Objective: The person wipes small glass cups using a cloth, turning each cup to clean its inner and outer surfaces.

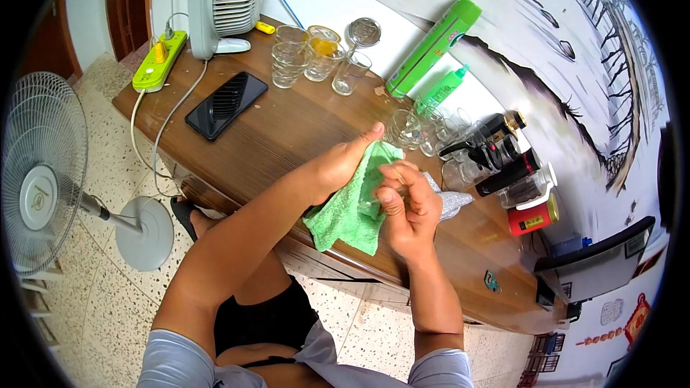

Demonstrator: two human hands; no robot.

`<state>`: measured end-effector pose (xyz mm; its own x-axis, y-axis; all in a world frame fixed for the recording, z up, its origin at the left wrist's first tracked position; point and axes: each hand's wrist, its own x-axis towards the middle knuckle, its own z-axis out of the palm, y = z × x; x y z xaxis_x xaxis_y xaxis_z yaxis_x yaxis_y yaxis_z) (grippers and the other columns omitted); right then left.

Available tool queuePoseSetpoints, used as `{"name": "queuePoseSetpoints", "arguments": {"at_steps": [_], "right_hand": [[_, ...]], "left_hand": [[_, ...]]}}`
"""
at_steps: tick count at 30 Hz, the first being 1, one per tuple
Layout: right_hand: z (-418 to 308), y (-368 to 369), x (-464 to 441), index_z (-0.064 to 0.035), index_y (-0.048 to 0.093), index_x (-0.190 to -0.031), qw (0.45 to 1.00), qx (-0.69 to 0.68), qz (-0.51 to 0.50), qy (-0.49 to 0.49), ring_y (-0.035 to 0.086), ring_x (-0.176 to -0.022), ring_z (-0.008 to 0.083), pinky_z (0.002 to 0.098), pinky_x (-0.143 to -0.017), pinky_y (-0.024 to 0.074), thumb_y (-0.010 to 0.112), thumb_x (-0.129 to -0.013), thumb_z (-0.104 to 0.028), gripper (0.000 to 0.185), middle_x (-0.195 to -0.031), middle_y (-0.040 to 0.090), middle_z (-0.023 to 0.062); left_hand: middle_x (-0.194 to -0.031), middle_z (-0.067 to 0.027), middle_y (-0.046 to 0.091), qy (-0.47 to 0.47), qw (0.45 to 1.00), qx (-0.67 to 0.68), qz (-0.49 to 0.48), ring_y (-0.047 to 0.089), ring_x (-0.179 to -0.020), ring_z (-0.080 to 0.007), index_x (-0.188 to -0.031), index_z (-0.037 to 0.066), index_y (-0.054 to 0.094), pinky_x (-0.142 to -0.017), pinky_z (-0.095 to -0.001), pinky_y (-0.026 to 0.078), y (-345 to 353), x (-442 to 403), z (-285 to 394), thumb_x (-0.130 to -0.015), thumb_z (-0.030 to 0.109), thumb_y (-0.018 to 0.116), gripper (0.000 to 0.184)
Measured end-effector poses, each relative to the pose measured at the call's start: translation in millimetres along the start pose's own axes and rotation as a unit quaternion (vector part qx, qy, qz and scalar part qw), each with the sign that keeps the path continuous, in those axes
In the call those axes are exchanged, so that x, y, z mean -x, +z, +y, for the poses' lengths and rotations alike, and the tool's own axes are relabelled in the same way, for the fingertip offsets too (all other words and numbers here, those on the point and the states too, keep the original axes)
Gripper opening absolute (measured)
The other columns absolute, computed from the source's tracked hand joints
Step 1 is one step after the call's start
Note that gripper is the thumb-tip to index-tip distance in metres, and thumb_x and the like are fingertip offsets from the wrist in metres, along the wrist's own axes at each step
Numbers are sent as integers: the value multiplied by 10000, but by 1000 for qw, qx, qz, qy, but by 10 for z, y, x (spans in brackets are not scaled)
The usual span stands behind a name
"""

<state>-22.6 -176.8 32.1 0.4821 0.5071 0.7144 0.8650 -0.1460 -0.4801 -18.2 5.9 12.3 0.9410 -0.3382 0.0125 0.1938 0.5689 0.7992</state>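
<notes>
A light green cloth (352, 208) hangs from my left hand (343, 165), whose fingers are mostly behind it and whose thumb points up along its top edge. My right hand (413, 212) is closed, thumb and fingers curled together in front of the cloth. Something clear, like glass, shows faintly between the right fingers and the cloth; its shape is mostly hidden. Behind the right hand a grey cloth (454, 203) lies on the wooden table (287, 136). Several clear glasses (406, 129) stand just beyond both hands.
Ribbed glasses (289, 65), a glass mug (351, 73) and a black phone (226, 105) are at the left. A green spray can (434, 47), a green bottle (442, 90), dark bottles (507, 174) and a red tin (533, 215) line the wall. A standing fan (43, 179) is on the floor.
</notes>
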Motion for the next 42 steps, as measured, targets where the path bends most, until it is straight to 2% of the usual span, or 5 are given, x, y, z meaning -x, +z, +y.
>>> {"name": "queuePoseSetpoints", "arguments": {"at_steps": [11,23,27,33,42], "right_hand": [[186,-3,6,15,699,-1212,983,-16,97,153,674,-799,129,284,-758,543,741,-1018,-129,246,-863,732,72],[67,19,20,22,694,-1237,998,10,-48,43,625,-832,138,331,-907,537,753,-1006,-134,284,-909,681,46],[-15,-52,-139,0,737,-1118,997,43,-50,-49,694,-836,238,546,-1141,457,781,-959,-200,260,-814,686,46],[46,-73,-204,-26,718,-1112,999,13,-15,-51,707,-942,268,554,-1169,427,808,-931,-222,281,-921,728,75],[150,-126,-141,-39,706,-1049,998,51,-15,15,690,-889,241,545,-1182,419,855,-892,-186,261,-854,697,49]], "left_hand": [[-1186,-238,720,214,891,-389,93,687,-1139,-398,-1337,-24,588,-1003,-477,521,-5,-45,-199,-1148,582,346,679],[-1219,-191,704,46,982,-166,81,649,-1164,-272,-1353,-77,622,-1055,-367,502,-73,-58,-88,-1076,757,325,928],[-904,-67,720,-36,999,39,8,699,-824,-170,-1048,49,729,-782,-331,593,-9,18,27,-1090,700,397,732],[-973,-87,749,-57,964,231,-122,729,-857,-198,-1170,63,697,-800,-361,615,-282,-194,-164,-1099,633,456,623],[-1175,-133,726,97,994,-46,11,714,-1081,-226,-1272,-8,664,-965,-405,586,-201,-171,-160,-1130,630,350,725]]}}
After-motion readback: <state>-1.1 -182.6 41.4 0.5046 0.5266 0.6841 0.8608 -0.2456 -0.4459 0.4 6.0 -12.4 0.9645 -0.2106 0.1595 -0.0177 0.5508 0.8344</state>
